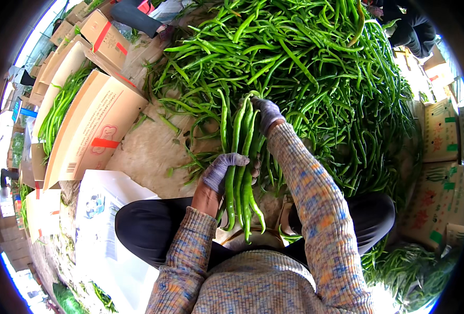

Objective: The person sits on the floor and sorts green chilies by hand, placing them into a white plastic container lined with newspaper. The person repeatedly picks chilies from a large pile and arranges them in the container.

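A bunch of long green chili peppers (239, 168) hangs across my left hand (226, 168), whose gloved fingers and thumb wrap around its middle. Above it, my right hand (265, 110), also gloved, grips the stem ends of the same bunch; its fingers are partly hidden by the peppers. The lower tips of the bunch dangle over my lap, between my bent knees. A large heap of loose green chili peppers (294, 59) spreads on the ground just beyond both hands.
On the left stands an open cardboard carton (98, 129) with peppers inside, near a white foam box (110, 235) by my left knee. Printed cartons (432, 196) are stacked at right. More peppers (400, 267) lie behind my right knee. Other people's legs (137, 17) show at the top.
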The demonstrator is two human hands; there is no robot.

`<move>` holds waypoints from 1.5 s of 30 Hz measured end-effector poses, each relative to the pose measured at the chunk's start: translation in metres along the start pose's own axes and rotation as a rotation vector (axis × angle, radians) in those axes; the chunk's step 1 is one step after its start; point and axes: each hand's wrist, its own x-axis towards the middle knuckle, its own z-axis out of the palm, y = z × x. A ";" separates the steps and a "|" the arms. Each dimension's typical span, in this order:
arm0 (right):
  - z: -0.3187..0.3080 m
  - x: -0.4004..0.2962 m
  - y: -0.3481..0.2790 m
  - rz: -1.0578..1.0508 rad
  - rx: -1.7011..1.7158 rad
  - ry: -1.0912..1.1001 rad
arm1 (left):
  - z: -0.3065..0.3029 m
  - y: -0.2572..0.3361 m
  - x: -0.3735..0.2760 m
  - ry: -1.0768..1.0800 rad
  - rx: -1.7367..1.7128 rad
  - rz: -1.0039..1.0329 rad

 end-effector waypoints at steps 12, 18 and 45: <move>0.026 -0.025 -0.065 -0.269 -0.057 -0.208 | 0.004 0.098 -0.004 0.779 1.247 -0.078; 0.015 -0.001 -0.049 -0.365 -0.100 0.044 | -0.038 0.106 -0.014 0.701 0.710 0.091; -0.021 -0.136 0.051 0.089 0.172 -0.742 | -0.046 0.094 -0.013 0.409 0.242 0.115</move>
